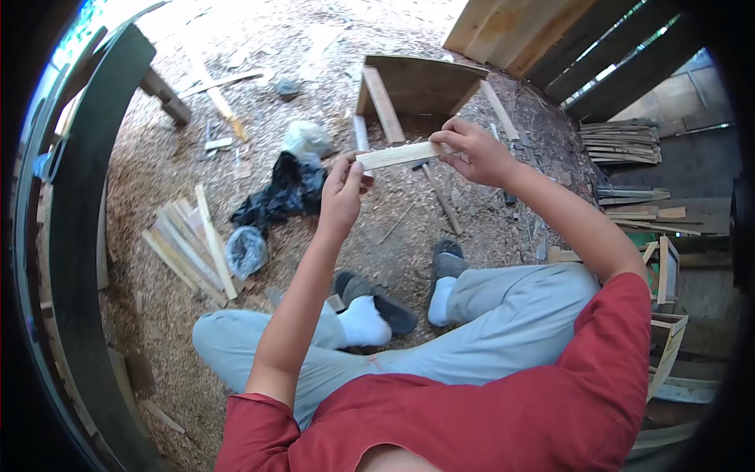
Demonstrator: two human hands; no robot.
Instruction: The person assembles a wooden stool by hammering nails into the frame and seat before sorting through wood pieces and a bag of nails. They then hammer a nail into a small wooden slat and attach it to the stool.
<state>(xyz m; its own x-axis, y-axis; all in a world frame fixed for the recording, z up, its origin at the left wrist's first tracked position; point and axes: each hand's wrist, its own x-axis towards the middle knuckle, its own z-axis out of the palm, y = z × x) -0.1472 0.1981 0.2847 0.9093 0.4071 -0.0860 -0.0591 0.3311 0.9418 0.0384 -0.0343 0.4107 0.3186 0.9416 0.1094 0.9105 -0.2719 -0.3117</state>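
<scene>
Between my two hands a short, pale wooden slat [399, 156] is held up, nearly level, over the ground in front of my knees. My left hand [341, 189] grips its left end, thumb on the near face. At the other end, my right hand [473, 151] pinches the slat between thumb and fingers. Beneath and behind it a hammer [442, 198] lies on the ground, its head partly covered by the slat. Just beyond stands a wooden stool or box-like piece [421, 88] with pale legs.
Wood shavings cover the ground. To the left lie a pile of wooden strips [185, 240], a black plastic bag [279, 193], a clear bag [246, 252] and a whitish bag [305, 140]. Stacked slats [621, 143] and small wooden frames [667, 271] are on the right. A dark beam [82, 236] borders the left.
</scene>
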